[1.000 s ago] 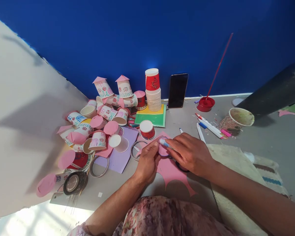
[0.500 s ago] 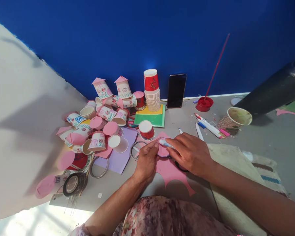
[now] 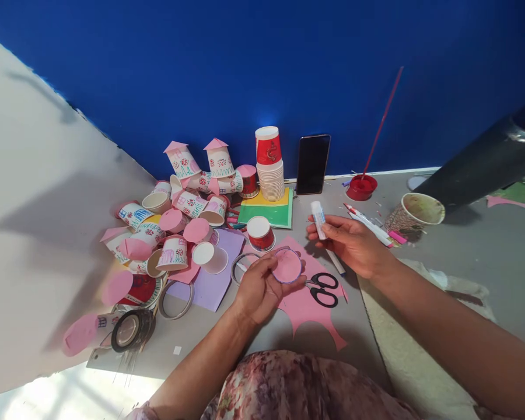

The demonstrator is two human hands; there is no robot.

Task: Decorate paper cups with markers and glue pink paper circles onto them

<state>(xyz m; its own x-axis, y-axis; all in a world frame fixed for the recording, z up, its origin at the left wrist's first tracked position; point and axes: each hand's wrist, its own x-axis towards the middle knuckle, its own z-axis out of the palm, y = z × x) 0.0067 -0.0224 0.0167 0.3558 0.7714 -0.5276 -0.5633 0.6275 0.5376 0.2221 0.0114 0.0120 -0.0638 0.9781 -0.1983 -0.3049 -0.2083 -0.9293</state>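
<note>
A pink paper circle (image 3: 287, 266) with a purple outline lies across the fingers of my left hand (image 3: 262, 286), its thumb pressing the edge. My right hand (image 3: 354, 240) grips a white glue stick (image 3: 318, 219) upright between thumb and fingers, apart from the circle. Beneath the left hand spreads a cut pink sheet (image 3: 308, 312) with curved cut-outs. Black-handled scissors (image 3: 324, 290) rest on that sheet, their blades partly hidden. Just beyond the circle stands an upturned red paper cup (image 3: 260, 234).
Decorated paper cups (image 3: 175, 252) with pink tops crowd the left side. A cup stack (image 3: 272, 175) and a leaning phone (image 3: 314, 164) stand by the blue wall. Markers (image 3: 370, 227), a paint pot (image 3: 361, 188) and a stained cup (image 3: 420, 211) are at right. Tape rolls (image 3: 129, 331) lie left.
My right hand has lifted the glue stick off the paper circle and moved it away to the right, turning it upright. My left hand now holds the circle raised, and the scissors are uncovered.
</note>
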